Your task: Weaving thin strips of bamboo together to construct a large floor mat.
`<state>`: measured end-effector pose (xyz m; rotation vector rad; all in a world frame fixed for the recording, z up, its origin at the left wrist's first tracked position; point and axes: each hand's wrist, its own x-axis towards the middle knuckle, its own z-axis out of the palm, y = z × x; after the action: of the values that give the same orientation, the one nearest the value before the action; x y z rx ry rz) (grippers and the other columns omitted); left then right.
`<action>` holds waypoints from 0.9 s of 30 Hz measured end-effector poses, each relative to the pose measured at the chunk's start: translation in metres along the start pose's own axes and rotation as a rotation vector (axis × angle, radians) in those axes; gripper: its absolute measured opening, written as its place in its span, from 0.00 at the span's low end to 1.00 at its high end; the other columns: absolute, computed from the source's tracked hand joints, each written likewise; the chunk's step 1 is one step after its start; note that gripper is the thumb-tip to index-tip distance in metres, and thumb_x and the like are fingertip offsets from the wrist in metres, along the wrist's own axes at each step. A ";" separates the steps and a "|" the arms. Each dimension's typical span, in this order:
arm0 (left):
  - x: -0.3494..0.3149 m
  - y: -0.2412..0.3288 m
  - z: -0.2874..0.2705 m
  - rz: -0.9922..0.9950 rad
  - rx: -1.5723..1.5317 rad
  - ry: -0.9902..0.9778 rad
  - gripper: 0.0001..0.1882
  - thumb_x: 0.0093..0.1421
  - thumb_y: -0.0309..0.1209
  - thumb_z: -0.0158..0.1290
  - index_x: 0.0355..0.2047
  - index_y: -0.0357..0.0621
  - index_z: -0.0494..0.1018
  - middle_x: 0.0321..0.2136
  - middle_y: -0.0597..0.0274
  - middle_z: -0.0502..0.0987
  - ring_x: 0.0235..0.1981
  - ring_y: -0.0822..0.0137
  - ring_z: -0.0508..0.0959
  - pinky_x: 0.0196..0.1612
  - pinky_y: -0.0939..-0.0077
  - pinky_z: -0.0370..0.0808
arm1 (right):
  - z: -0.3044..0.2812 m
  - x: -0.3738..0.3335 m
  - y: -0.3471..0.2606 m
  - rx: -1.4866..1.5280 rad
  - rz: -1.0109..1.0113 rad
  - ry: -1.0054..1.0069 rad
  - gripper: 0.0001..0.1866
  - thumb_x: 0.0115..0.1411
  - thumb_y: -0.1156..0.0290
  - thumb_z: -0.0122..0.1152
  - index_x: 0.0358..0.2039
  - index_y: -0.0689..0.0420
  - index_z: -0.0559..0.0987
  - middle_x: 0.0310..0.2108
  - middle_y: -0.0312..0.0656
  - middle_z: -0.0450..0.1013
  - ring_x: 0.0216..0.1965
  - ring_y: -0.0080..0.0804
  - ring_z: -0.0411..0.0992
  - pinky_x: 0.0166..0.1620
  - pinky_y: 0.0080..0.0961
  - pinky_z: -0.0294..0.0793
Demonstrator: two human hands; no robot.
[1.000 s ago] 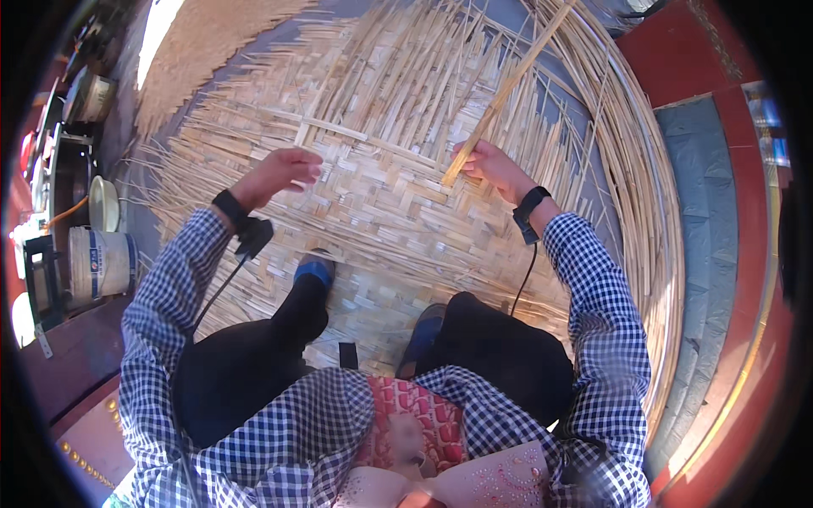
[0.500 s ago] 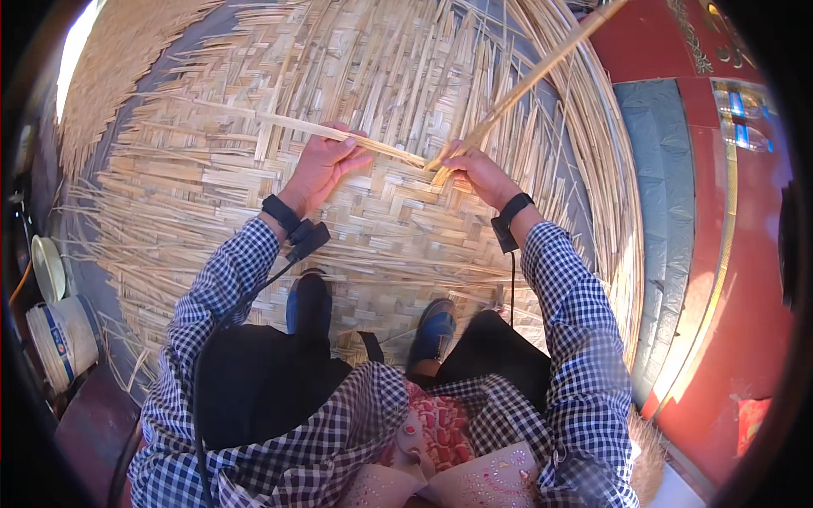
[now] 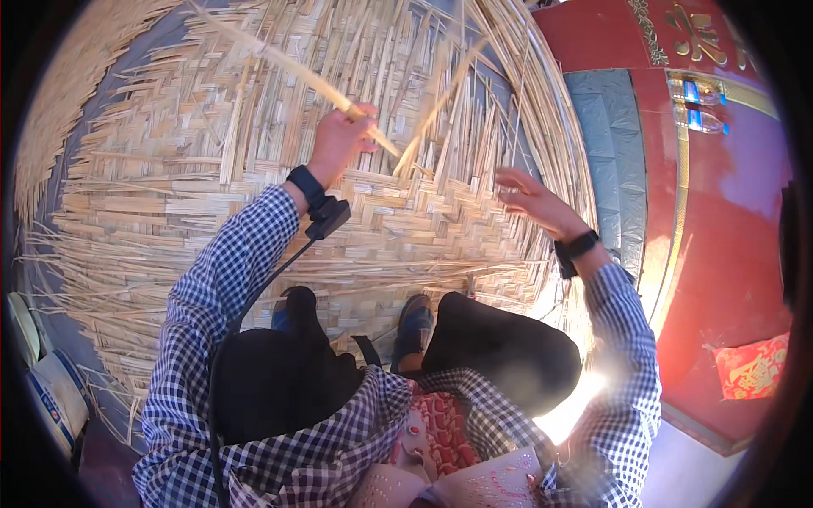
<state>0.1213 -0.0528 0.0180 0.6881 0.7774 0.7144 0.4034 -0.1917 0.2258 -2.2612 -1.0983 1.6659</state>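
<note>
Beneath me lies a large woven reed mat [image 3: 373,212], its far side fringed with loose strip ends. My left hand [image 3: 337,144] is closed round a long flat reed strip [image 3: 292,68], raised aslant over the weave; its near tip is by the fingers and its far end reaches up to the left. Right of that hand, another reed strip [image 3: 440,106] stands up from the weave at a slant, slightly blurred. My right hand [image 3: 540,203] hovers near the mat's right part, fingers stretched and apart, with nothing in it. Both my feet rest on the near part of the mat.
Long loose reeds [image 3: 555,110] run along the mat's right edge, beside a grey-blue covered slab [image 3: 605,161]. Further right, a red surface [image 3: 720,237] carries plastic bottles [image 3: 703,117] and a red-and-gold packet [image 3: 752,367]. A pale container [image 3: 63,394] stands lower left. Another straw mat [image 3: 93,85] lies upper left.
My right hand has let go of its reed strip and moved right, opening. My left hand has risen slightly, swinging its strip to a steeper slant. The whole view has shifted a little.
</note>
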 end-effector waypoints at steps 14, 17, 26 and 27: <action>-0.023 -0.030 -0.041 -0.140 -0.127 0.193 0.11 0.63 0.25 0.52 0.45 0.37 0.74 0.34 0.60 0.77 0.29 0.67 0.80 0.35 0.73 0.83 | 0.056 -0.151 -0.150 -0.626 -0.283 0.425 0.37 0.59 0.82 0.54 0.69 0.51 0.57 0.67 0.45 0.59 0.66 0.38 0.60 0.63 0.38 0.62; -0.016 -0.034 -0.032 -0.158 -0.088 0.132 0.10 0.63 0.26 0.52 0.44 0.37 0.74 0.33 0.60 0.77 0.29 0.68 0.81 0.32 0.75 0.82 | 0.101 -0.026 -0.046 -0.972 -0.401 0.511 0.42 0.50 0.83 0.57 0.67 0.55 0.57 0.63 0.64 0.55 0.64 0.62 0.55 0.65 0.47 0.61; -0.030 -0.037 -0.035 -0.061 0.248 0.043 0.11 0.63 0.27 0.52 0.45 0.36 0.75 0.30 0.62 0.78 0.32 0.71 0.81 0.33 0.80 0.79 | 0.166 0.132 0.115 -1.185 -0.298 0.771 0.37 0.58 0.78 0.52 0.68 0.55 0.55 0.59 0.76 0.54 0.61 0.71 0.57 0.62 0.48 0.63; -0.035 -0.037 -0.040 -0.087 0.286 0.004 0.13 0.64 0.26 0.51 0.47 0.36 0.74 0.32 0.62 0.78 0.35 0.71 0.81 0.35 0.80 0.79 | 0.167 0.133 0.119 -1.170 -0.296 0.770 0.37 0.58 0.78 0.52 0.68 0.55 0.55 0.59 0.76 0.54 0.61 0.71 0.57 0.62 0.48 0.63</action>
<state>0.0825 -0.0893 -0.0181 0.9052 0.9183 0.5298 0.3309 -0.2480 -0.0008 -2.5908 -2.2626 -0.1796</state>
